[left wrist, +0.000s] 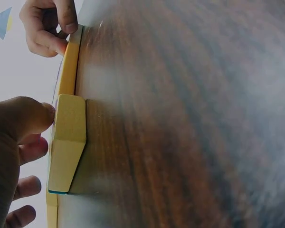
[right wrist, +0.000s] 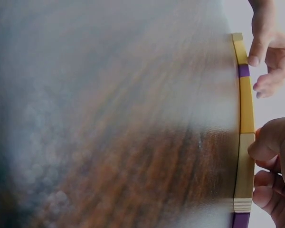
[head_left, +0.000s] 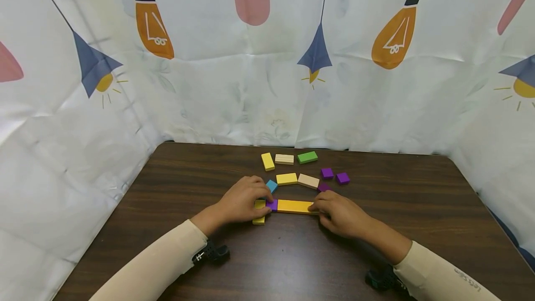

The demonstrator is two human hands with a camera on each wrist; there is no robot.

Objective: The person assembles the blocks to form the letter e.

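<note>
My left hand (head_left: pixel 244 201) is at the left end of a row of blocks, its thumb and index finger on either side of a small purple block (head_left: pixel 272 205). A yellow block (head_left: pixel 259 219) lies crosswise against that end, partly under the fingers. To the right of the purple block runs an orange block (head_left: pixel 292 206). At the row's right end, my right hand (head_left: pixel 342 215) pinches a plain wooden block (right wrist: pixel 245 164), mostly hidden from the head view. Its thumb and fingertips are close to where that block meets the orange one. A blue block (head_left: pixel 271 186) is just beyond the left fingertips.
Behind the row lie a yellow block (head_left: pixel 286 179), a beige block (head_left: pixel 308 180) and purple blocks (head_left: pixel 327 173). Farther back are another yellow block (head_left: pixel 268 161), a pale block (head_left: pixel 284 159) and a green block (head_left: pixel 307 157). A patterned curtain (head_left: pixel 251 96) hangs behind the dark wooden table (head_left: pixel 188 171).
</note>
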